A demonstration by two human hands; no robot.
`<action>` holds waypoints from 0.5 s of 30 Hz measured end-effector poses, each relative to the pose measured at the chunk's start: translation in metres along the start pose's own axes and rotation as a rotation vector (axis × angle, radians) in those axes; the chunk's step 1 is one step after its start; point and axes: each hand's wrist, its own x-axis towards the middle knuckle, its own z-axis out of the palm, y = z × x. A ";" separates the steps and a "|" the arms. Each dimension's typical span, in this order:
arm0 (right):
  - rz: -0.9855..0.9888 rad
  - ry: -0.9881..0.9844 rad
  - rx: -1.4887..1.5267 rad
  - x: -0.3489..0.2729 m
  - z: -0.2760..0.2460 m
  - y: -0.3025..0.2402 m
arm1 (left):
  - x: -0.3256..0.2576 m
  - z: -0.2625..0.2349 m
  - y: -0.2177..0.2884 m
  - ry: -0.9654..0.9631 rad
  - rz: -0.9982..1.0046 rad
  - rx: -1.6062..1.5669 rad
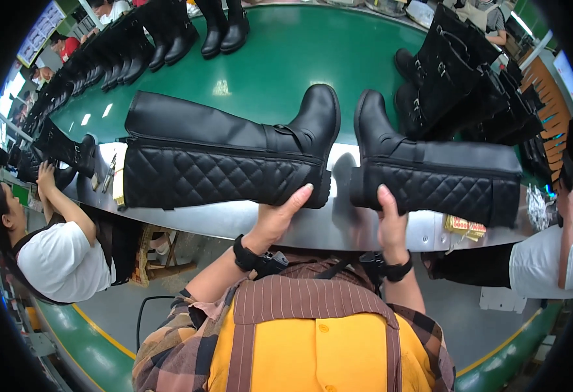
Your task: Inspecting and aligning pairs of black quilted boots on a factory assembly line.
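Two tall black boots with quilted shafts lie on their sides in the air over the metal table edge, soles facing each other. My left hand (277, 221) grips the left boot (221, 153) from below near its heel, thumb up against the side. The right boot (440, 170) is held the same way by my right hand (392, 222), the thumb pressed by its heel. A buckled strap crosses the left boot's ankle, and a seam runs along its shaft. Most of my fingers are hidden beneath the boots.
Behind the metal edge (234, 232) runs a green work surface (286, 52). Black boots (123, 52) stand in a long row at far left, and more boots (453, 81) cluster at far right. Co-workers in white (64, 258) stand on both sides. Yellow-and-red labels (466, 227) lie near the right boot.
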 end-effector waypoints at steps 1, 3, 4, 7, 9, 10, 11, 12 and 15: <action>-0.065 -0.019 -0.084 -0.002 0.009 0.003 | 0.002 0.003 -0.001 -0.006 -0.009 0.142; -0.183 -0.064 -0.314 -0.004 0.025 0.004 | 0.004 0.013 -0.004 -0.019 0.009 0.364; -0.059 -0.120 -0.411 -0.007 0.031 0.002 | 0.003 0.017 -0.004 -0.034 -0.001 0.494; -0.212 -0.213 -0.630 -0.005 0.039 -0.009 | -0.004 0.018 -0.003 -0.096 -0.139 0.348; -0.514 -0.299 -0.728 0.003 0.037 -0.015 | -0.006 0.013 -0.003 -0.062 -0.060 0.329; -0.367 -0.229 -0.483 0.012 0.036 -0.016 | -0.006 0.009 -0.004 -0.048 -0.029 0.331; -0.203 -0.151 -0.232 0.020 0.034 -0.016 | -0.005 0.007 -0.005 -0.047 -0.008 0.332; -0.129 -0.087 -0.220 0.036 0.032 -0.014 | -0.005 0.005 -0.005 -0.030 0.016 0.342; 0.330 -0.310 0.370 0.070 0.028 0.002 | 0.005 0.003 0.001 -0.070 0.083 0.386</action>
